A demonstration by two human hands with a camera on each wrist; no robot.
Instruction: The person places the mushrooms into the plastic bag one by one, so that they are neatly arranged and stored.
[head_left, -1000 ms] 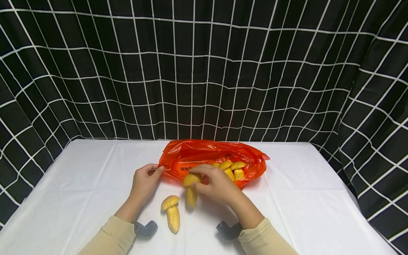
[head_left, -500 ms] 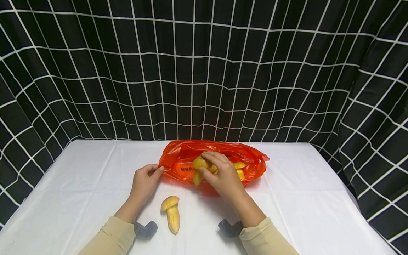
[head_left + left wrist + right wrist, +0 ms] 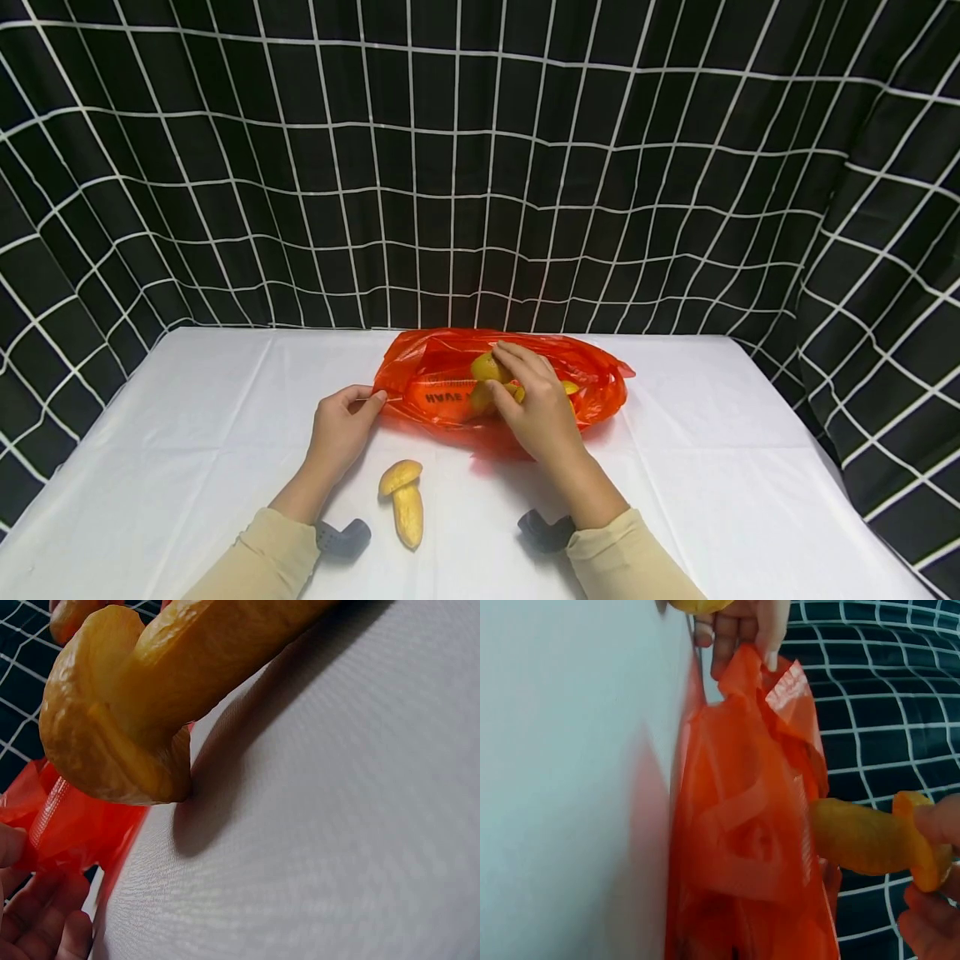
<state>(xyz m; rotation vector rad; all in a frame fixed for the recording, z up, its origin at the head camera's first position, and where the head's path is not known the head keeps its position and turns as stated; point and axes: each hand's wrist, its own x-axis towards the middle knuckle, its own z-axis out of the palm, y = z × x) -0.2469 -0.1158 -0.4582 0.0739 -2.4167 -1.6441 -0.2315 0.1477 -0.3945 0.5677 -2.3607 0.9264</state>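
My right hand (image 3: 542,410), reaching forward with fingers curled, has its grip closed on a yellow toy mushroom (image 3: 486,372) over the mouth of the orange bag (image 3: 438,392), while my left hand (image 3: 339,427) pinches the bag's edge and another mushroom (image 3: 403,496) lies on the white bench (image 3: 187,433).

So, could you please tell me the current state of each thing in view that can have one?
Orange plastic bag: lying on the white table, mouth held open, yellow mushroom toys inside.
Left hand: pinching the bag's edge.
Right hand: gripping a yellow mushroom toy at the bag's mouth.
Held mushroom toy: above the bag opening, not released.
Mushroom toy on the table: lying on its side, untouched.
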